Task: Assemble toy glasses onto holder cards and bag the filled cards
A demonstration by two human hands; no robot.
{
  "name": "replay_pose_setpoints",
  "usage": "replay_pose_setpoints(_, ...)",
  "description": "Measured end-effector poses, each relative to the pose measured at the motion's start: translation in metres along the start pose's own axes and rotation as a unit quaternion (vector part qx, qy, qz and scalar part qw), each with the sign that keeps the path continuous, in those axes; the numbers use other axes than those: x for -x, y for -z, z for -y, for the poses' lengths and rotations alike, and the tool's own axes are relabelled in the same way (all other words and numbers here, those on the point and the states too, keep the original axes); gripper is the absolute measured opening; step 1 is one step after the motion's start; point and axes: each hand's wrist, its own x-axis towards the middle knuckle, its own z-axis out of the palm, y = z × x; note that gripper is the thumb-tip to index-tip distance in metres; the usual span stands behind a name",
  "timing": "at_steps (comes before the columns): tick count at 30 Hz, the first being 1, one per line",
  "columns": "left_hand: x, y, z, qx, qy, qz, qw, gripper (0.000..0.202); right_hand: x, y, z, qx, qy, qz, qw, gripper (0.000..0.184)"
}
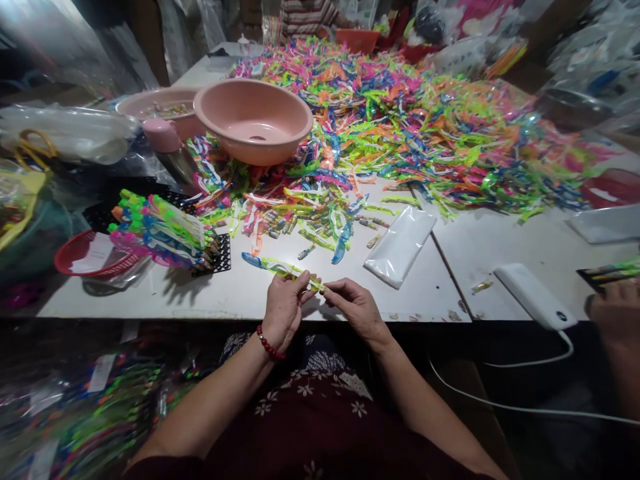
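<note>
Both hands meet just above the near edge of the white table (500, 247), and between them is a yellow-green plastic strip (280, 268) with a blue far end, which points away to the left. The left hand (284, 308) is closed around the near part of the strip, with the thumb on top. The fingertips of the right hand (356, 308) are pinched together at the strip's near tip. It is too small to tell if they also hold one of the small paper rolls (306, 252) that lie scattered on the table beyond. The work seems to be a fine fitting at that tip. To do it well, I think the left hand should grip close to the tip so that the thin strip does not bend. The right hand should push straight along the strip, not sideways. The wrists can rest on the table edge for more steadiness. The big heap of coloured strips (425, 127) and the pink basin (253, 120) are well apart from the hands. The bundle of coloured strips (160, 230) lies to the left.
</note>
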Motion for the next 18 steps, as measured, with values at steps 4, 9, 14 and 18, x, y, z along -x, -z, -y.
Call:
replay_pose_setpoints(4,0.003,-0.001,0.001,-0.009,-0.008,0.004,1.0,0.049,0.003,-0.003,0.002,0.024,-0.006,0.008,1.0,0.029)
replay_pose_setpoints(9,-0.008,0.006,0.006,-0.03,-0.011,-0.003,0.999,0.046,-0.002,-0.007,-0.007,0.099,0.024,0.008,0.995,0.031)
replay_pose_setpoints(14,-0.047,0.015,-0.011,-0.07,-0.091,-0.07,0.991,0.037,-0.041,0.008,-0.01,0.321,0.164,-0.095,0.928,0.037)
replay_pose_setpoints(18,-0.07,0.027,-0.028,-0.143,-0.16,-0.126,0.968,0.033,-0.079,0.022,-0.005,0.493,0.15,-0.17,0.84,0.044)
